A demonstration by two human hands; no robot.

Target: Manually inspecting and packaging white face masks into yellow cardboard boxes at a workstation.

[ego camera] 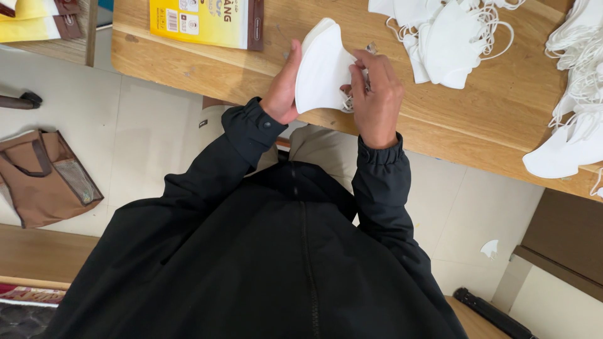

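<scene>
Your left hand (282, 88) and right hand (375, 94): both clasped on one stack of folded white face masks (321, 69), held over the near edge of the wooden table (477, 119). Beyond your right hand: loose pile of white masks with ear loops (446, 37). Far right: second mask heap (575, 94). Beyond your left hand: yellow packet (201, 22). On the floor, left: brown bag (44, 176). Your black jacket sleeves (251, 129) cover both wrists.

Both hands, left (282, 88) and right (375, 94), raised together, fingers curled closed, black-sleeved forearms converging.
</scene>
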